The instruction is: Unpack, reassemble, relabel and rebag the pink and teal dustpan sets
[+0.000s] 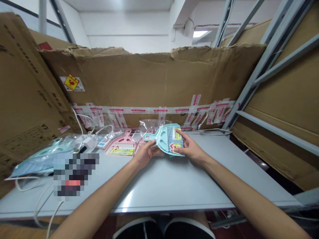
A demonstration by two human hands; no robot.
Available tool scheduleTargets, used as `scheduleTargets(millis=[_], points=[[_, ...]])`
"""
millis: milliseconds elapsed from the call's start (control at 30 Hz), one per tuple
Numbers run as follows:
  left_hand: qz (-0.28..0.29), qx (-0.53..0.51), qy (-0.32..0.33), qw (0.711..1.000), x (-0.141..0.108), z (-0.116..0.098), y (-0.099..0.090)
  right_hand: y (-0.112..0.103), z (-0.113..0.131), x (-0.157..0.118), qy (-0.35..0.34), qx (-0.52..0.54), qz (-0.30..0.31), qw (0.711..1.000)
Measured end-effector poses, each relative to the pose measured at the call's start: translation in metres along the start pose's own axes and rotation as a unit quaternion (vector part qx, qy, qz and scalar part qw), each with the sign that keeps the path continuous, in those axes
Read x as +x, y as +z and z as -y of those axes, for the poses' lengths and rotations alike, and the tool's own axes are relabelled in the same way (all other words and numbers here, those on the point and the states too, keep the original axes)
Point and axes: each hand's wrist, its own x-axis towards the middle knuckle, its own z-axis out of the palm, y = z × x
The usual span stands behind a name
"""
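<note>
A mint-green plastic dustpan with a blue-bristled brush (167, 141) and a printed label is held above the table's far part. My left hand (147, 154) grips its near edge, and my right hand (187, 149) holds the labelled side, fingers across the bristles. A pink dustpan set (121, 147) lies flat just left of my left hand, and a second pink one (140, 144) is partly hidden behind that hand. A clear plastic bag (152, 124) stands behind the green dustpan.
A bagged mint-green set (43, 161) lies at the left, next to a pixelated patch (76, 174) that hides what is there. A white power strip (89, 141) and cables sit on the grey table (159, 189). Taped cardboard (149, 76) stands behind; metal shelving (259, 66) is at the right.
</note>
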Motion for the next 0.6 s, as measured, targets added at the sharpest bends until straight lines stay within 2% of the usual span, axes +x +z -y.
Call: scheduleTargets(millis=[200,500,600], points=[[0.008,0.014,-0.006,1.000,0.001,-0.002,-0.005,0.001,-0.001,0.002,-0.023,0.017,-0.023,0.999],[0.086,0.065,-0.057,0.993,-0.004,-0.004,-0.001,0.007,-0.001,0.002,-0.024,0.028,-0.022,0.999],[0.069,0.023,-0.038,0.997,-0.003,-0.013,-0.003,0.002,0.005,0.004,-0.026,0.031,-0.032,0.999]])
